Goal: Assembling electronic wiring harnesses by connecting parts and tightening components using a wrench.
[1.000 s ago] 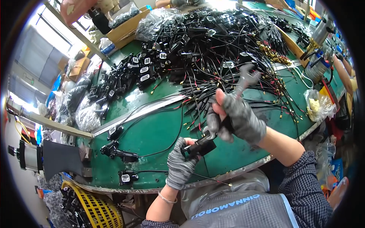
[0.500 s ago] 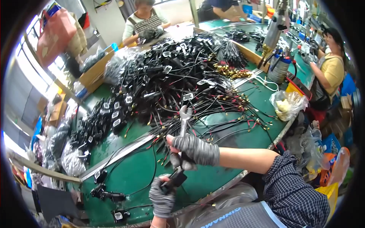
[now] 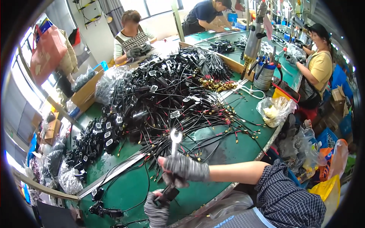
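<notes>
My right hand (image 3: 185, 168), in a grey striped glove with bare fingertips, is closed around an open-end wrench (image 3: 176, 140). The wrench's jaw points up and away from me. Just below, my left hand (image 3: 156, 210), in a matching glove, grips a small black plastic housing (image 3: 169, 194). The two hands nearly meet over the green table (image 3: 216, 186); the lower end of the wrench is hidden by my right fingers. Beyond them spreads a big heap of black cables (image 3: 167, 98) with housings and brass-coloured ends.
More black housings (image 3: 104, 209) lie at the near left. A metal strip (image 3: 114, 173) crosses the table. An air screwdriver (image 3: 254, 45) hangs at the back right near a can of tools (image 3: 264, 76) and a plastic bag (image 3: 275, 112). Co-workers (image 3: 315, 62) are around the table.
The view has tilted up and turned slightly, so the scene sits lower and to the left. Both hands keep their grip, the wrench still in the right and the housing in the left.
</notes>
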`<state>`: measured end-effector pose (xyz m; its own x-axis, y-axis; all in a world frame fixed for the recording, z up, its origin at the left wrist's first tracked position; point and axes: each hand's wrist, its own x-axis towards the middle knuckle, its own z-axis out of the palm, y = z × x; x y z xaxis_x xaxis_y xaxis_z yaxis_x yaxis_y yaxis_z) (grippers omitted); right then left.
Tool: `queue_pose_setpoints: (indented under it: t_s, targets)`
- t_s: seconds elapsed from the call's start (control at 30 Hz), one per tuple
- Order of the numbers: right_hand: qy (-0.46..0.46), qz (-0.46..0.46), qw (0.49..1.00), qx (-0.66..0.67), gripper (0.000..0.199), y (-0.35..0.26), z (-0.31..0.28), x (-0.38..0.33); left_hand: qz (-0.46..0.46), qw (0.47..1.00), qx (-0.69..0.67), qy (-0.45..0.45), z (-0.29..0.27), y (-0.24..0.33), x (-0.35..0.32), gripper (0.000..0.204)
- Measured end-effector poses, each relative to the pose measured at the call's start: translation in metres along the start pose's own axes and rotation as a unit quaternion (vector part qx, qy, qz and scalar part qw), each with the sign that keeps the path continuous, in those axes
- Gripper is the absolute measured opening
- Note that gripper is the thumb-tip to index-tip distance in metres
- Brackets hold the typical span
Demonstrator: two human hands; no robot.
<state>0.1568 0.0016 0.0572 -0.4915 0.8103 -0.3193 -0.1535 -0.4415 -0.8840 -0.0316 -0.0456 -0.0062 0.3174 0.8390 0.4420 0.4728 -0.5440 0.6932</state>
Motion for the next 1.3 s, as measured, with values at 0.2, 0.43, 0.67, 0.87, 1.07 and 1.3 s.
queue_pose_setpoints:
  t_s: [0.2,0.43,0.67,0.87,1.07,1.3]
  targets:
    - [0.065,-0.353,0.904,-0.234,0.045,0.022,0.026,0.001,-0.180,0.982,-0.048,0.030,0.008,0.003,0.001,0.029]
    - [-0.031,0.100,0.994,-0.007,0.043,0.003,-0.004,0.008,0.055,0.986,0.154,0.003,0.000,0.005,0.003,0.035]
    - [0.145,-0.426,0.852,-0.270,0.044,0.039,0.029,0.018,-0.286,0.919,-0.271,-0.022,0.000,0.012,0.003,0.041]
    - [-0.024,0.093,0.995,-0.039,0.046,0.018,0.006,0.014,0.235,0.935,0.267,0.022,0.000,0.005,0.003,0.036]
    - [0.068,-0.118,0.990,0.021,0.040,0.005,0.019,-0.008,-0.254,0.940,-0.229,0.012,-0.003,0.005,0.001,0.036]
    - [0.005,0.071,0.992,-0.104,0.037,-0.005,0.027,0.006,0.008,0.991,0.136,0.015,-0.002,0.010,0.010,0.040]
